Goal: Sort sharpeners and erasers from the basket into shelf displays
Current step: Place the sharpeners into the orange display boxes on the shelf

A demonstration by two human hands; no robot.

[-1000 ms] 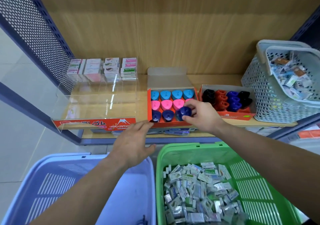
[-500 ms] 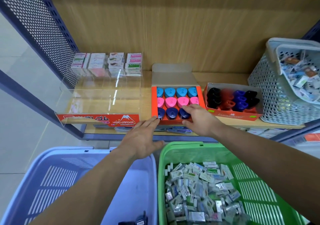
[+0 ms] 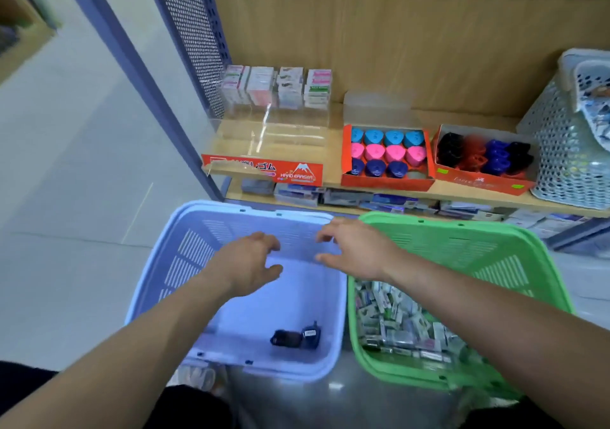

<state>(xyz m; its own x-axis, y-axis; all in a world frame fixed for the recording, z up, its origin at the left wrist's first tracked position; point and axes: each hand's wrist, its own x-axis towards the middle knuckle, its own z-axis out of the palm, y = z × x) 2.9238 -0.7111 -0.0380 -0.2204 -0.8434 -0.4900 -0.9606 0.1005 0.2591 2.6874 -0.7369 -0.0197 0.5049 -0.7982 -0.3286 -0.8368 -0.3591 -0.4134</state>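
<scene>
Both bare forearms reach forward from the lower corners and converge toward the middle. The left grip [image 3: 248,265] hangs palm down, fingers loosely curled and thumb apart, holding nothing. The right grip [image 3: 358,250] (a little farther forward) is also palm down, fingers loosely bent and empty, near the left.

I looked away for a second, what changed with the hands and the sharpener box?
The right hand let go of the dark blue sharpener, now seated in the front row of the orange display box, and drew back. It and the left hand now hover empty over the lavender basket. The green basket of erasers and the clear eraser display stayed put.
</scene>
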